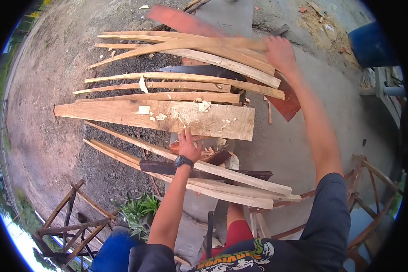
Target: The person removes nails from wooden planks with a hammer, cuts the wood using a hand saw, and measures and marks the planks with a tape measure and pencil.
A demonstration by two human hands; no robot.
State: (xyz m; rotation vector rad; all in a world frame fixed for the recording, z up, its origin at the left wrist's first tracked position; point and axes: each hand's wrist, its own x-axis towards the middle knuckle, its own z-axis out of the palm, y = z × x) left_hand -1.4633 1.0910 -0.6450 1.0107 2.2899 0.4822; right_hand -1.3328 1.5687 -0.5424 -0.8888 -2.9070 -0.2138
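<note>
Far off at the upper right, my right hand [280,52] is closed around the end of a long wooden strip [240,43]. The strip crosses over other pale strips at the back of the pile. My left hand [188,145], with a dark watch on its wrist, rests its fingertips at the near edge of a wide tapered plank [233,122]. The thumb stands apart from the fingers. Pale wood chips [144,109] lie on this plank. Between the plank and the back strips lie thinner curved strips [181,78].
Nearer to me are more strips [245,177] and a dark wooden bar [204,172]. Beneath the back strips show reddish boards [186,20] and a dark blade-like piece [204,70]. Blue barrels [374,45], wooden frames [72,226] and a green plant [140,213] stand around.
</note>
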